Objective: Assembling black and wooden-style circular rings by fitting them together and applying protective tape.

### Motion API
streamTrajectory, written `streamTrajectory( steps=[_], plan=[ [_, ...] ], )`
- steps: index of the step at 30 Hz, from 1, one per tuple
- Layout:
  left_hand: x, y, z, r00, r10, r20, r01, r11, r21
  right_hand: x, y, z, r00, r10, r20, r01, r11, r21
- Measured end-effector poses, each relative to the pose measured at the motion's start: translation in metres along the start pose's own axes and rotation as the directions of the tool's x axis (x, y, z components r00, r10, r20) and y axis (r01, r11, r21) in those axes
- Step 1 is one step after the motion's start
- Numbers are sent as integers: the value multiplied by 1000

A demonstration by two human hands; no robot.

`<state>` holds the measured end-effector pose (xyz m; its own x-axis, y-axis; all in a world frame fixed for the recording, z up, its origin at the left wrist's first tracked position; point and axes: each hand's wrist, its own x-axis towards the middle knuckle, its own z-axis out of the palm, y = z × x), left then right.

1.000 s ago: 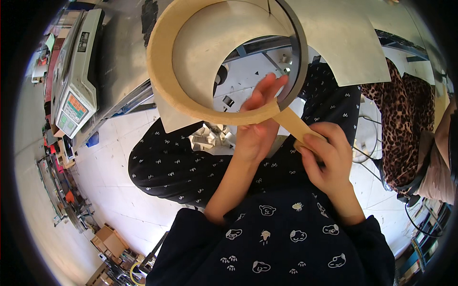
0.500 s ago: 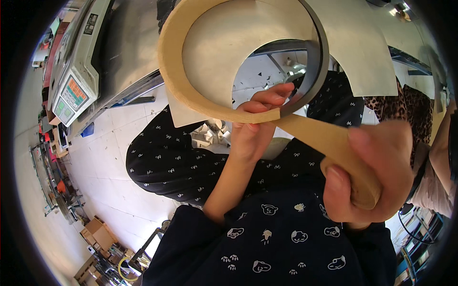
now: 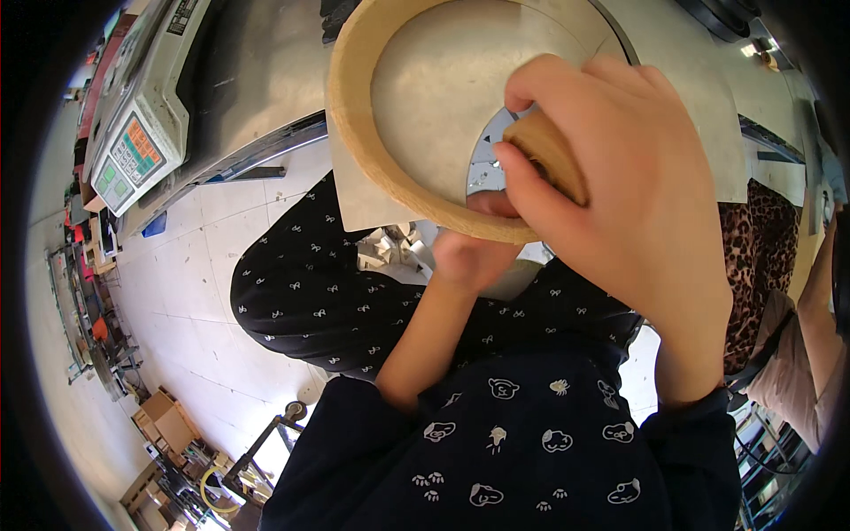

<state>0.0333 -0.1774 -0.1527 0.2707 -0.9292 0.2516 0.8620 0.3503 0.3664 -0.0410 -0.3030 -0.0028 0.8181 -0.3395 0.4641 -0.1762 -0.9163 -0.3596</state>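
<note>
A large ring (image 3: 352, 106) stands before me, its left and lower sides covered in tan paper tape. A dark bare stretch of its rim shows at the upper right. My left hand (image 3: 474, 257) grips the ring's lower edge from below, its fingers partly hidden behind the rim and my other hand. Over the ring's right side, my right hand (image 3: 629, 177) is closed around a roll of tan tape (image 3: 547, 150), which sits at the ring's opening. The tape strip between roll and ring is hidden by this hand.
A pale flat sheet (image 3: 367, 199) with a curved cutout lies on the metal table (image 3: 257, 80) behind the ring. On the left stands a weighing scale (image 3: 133, 164). Scraps (image 3: 390, 248) lie below, between my legs. Another person's arm (image 3: 819, 310) is at the far right.
My right hand has swung up and left with the tape roll, from right of the ring to over its opening. The ring has shifted slightly right, my left hand still on its lower edge.
</note>
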Motion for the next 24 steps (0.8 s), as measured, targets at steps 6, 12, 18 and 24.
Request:
streamTrajectory(
  steps=[6, 12, 18, 24],
  plan=[
    [28, 2, 7, 932, -108, -347, 154, 982, 109, 9, -1, 4, 975, -100, 197, 125, 985, -120],
    [30, -2, -3, 931, -130, -342, 127, 991, -29, 11, 5, -5, 971, -187, 148, 206, 969, -133],
    [9, -39, -21, 931, -196, -306, 130, 966, -222, -101, 27, -10, 913, 192, -361, -59, 936, 348],
    [-27, -53, -15, 958, -228, -172, 190, 959, -211, -124, 3, 57, 922, 354, -158, -296, 906, 303]
  ],
)
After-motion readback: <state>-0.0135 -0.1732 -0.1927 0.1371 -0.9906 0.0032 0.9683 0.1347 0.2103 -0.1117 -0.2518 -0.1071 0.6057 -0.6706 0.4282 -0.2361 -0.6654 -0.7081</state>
